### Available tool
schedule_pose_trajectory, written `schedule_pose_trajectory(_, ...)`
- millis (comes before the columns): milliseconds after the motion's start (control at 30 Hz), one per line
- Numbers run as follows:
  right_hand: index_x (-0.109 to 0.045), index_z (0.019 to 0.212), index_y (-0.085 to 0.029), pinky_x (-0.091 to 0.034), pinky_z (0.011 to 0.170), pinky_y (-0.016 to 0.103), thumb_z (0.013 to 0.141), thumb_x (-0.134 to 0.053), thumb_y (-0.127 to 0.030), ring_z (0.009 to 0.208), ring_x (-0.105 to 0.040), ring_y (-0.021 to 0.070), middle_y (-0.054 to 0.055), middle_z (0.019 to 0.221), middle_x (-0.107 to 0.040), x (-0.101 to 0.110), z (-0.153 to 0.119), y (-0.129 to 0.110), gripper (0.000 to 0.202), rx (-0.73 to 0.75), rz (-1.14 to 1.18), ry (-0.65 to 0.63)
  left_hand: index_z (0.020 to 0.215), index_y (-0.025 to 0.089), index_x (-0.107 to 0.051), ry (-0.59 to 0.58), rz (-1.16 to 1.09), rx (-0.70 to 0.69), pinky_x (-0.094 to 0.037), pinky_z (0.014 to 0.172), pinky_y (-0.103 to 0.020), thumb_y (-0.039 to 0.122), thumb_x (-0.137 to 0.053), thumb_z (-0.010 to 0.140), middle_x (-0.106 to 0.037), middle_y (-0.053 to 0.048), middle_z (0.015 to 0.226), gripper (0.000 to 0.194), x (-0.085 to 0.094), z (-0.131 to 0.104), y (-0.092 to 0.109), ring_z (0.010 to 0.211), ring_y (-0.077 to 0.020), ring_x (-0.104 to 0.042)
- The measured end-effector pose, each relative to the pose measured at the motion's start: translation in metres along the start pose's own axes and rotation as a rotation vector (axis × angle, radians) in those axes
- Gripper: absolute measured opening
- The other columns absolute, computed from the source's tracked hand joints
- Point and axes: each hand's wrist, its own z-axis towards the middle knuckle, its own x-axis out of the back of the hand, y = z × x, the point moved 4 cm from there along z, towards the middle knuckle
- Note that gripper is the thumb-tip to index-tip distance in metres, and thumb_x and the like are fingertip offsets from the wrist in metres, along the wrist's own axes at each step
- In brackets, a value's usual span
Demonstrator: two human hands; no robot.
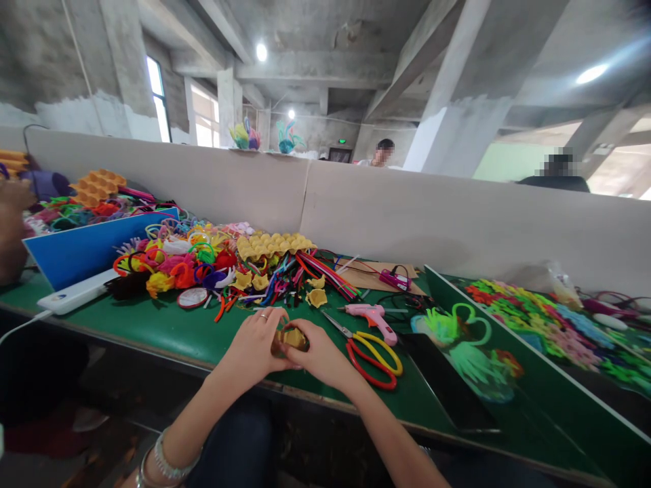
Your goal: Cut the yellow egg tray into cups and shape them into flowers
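Above the table's front edge, my left hand (257, 343) and my right hand (320, 352) are closed around a small yellow-brown egg-carton cup (295, 337). Fingers cover much of it, so its full shape is hidden. Just behind lie loose cut egg-carton cups (317, 297). Scissors (373, 356) with one red and one yellow handle rest right of my right hand, blades pointing up and left. Beyond them is a pink glue gun (373, 320).
Colourful pipe cleaners (289, 278) and a yellow egg tray (274, 245) fill the table's back. A white power strip (79, 291) lies left, by a blue divider (96, 247). A dark tablet-like slab (447, 383) and fuzzy green pieces (475, 366) lie right. Another person's hand (13, 203) shows far left.
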Motion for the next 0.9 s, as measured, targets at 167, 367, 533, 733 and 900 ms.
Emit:
schedule_pose_trajectory(167,-0.051,0.078,-0.018,-0.032,0.050,0.021,0.078,-0.051,-0.039,0.057,-0.040,0.0089,-0.004,0.065,-0.045,0.007,0.000,0.004,0.021,-0.032,0.058,-0.031,0.087,0.017,-0.050,-0.069,0.147,-0.044,-0.037,0.077,-0.040,0.057,-0.056,0.065,-0.059,-0.008,0.089,0.046,0.004,-0.002,-0.008,0.088,-0.0269,-0.053)
schedule_pose_trajectory(367,-0.053,0.081,-0.021,-0.030,0.054,0.021,0.068,-0.061,-0.044,0.063,-0.042,0.0102,-0.004,0.073,-0.050,0.009,-0.007,-0.001,0.028,-0.020,-0.170,0.005,0.077,0.015,-0.052,-0.199,0.175,-0.119,-0.037,0.072,-0.035,0.049,-0.054,0.071,-0.059,-0.008,0.079,0.035,0.001,-0.007,-0.004,0.079,-0.0238,-0.053)
schedule_pose_trajectory(533,-0.057,0.076,-0.018,-0.028,0.049,0.020,0.066,-0.062,-0.049,0.057,-0.038,0.0085,-0.005,0.064,-0.046,0.005,-0.009,0.000,0.032,-0.034,-0.055,-0.203,0.069,0.017,-0.052,-0.342,0.042,-0.094,-0.035,0.062,-0.028,0.047,-0.056,0.069,-0.056,-0.003,0.072,0.031,0.006,-0.012,-0.001,0.069,-0.0184,-0.051)
schedule_pose_trajectory(733,-0.057,0.080,-0.017,-0.029,0.050,0.019,0.067,-0.061,-0.047,0.057,-0.035,0.0072,-0.005,0.065,-0.041,0.006,-0.013,-0.008,0.033,-0.006,0.299,-0.413,0.072,0.017,-0.051,-0.388,-0.268,-0.213,-0.037,0.066,-0.023,0.043,-0.059,0.067,-0.052,0.000,0.076,0.028,0.023,-0.018,0.007,0.072,-0.0128,-0.047)
schedule_pose_trajectory(900,-0.053,0.077,-0.018,-0.030,0.050,0.018,0.057,-0.068,-0.050,0.056,-0.035,0.0063,-0.006,0.065,-0.041,0.004,-0.017,-0.010,0.041,-0.057,0.535,-0.453,0.075,0.016,-0.053,-0.362,-0.434,-0.306,-0.038,0.066,-0.023,0.039,-0.063,0.065,-0.052,-0.001,0.077,0.027,0.028,-0.019,0.011,0.071,-0.0117,-0.046)
